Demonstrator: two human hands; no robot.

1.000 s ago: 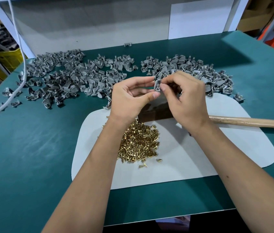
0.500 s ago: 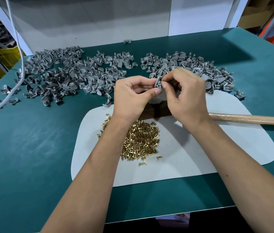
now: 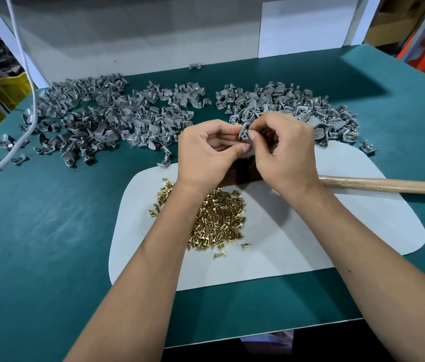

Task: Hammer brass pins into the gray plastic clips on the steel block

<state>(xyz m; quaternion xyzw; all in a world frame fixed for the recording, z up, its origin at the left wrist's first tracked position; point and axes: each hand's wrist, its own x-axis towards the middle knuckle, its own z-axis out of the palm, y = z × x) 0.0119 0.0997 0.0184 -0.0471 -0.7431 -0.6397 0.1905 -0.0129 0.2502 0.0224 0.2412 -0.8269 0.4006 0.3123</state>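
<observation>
Currently | both hands' grip: left hand (image 3: 207,150) and right hand (image 3: 283,150) pinch one gray clip (image 3: 244,132) | finished pile (image 3: 292,111) at 1 o'clock, larger unpinned pile (image 3: 107,118) at 10 | hammer (image 3: 386,184) idle

One gray clip (image 3: 244,131) held up off the surface, pinched between both hands' fingertips; loose gray clips (image 3: 107,121) heaped at 11 o'clock, a second heap (image 3: 292,105) at 1 o'clock; brass pins (image 3: 219,220) piled at 6 o'clock of the held clip; steel block (image 3: 242,172) dark, mostly hidden under the hands.

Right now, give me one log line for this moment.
step: fitting pin | left hand: holds clip | right hand: pinches at clip | hammer: lying on mat
</observation>
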